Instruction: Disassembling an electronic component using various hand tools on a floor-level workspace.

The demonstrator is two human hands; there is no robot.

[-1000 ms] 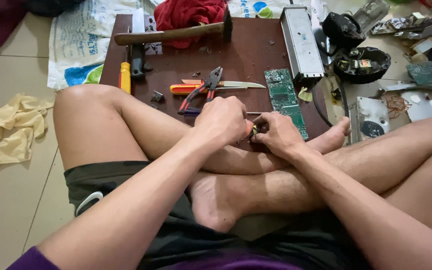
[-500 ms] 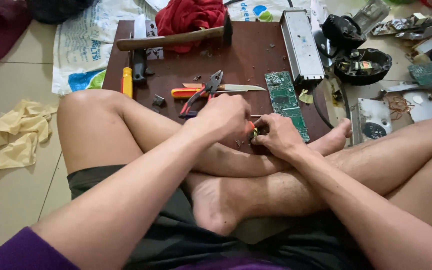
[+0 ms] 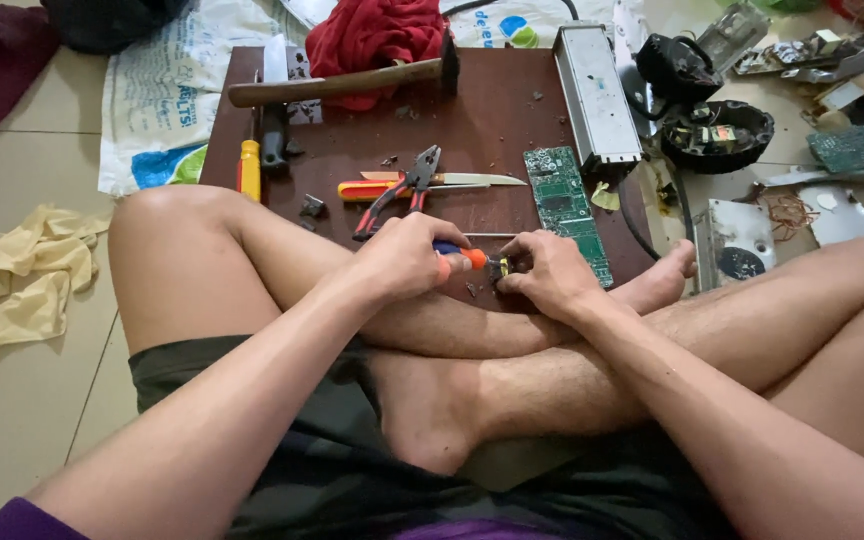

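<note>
Screwdriver (image 3: 460, 258) sits clamped in our left hand (image 3: 404, 258), tip meeting the small part (image 3: 501, 268) our right hand (image 3: 549, 272) pinches just beside.

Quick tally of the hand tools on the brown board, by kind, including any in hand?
Hammer: 1
Pliers: 1
Knife: 1
Screwdrivers: 3, one yellow, one black, one orange-and-blue in the left hand
Total: 6
</note>
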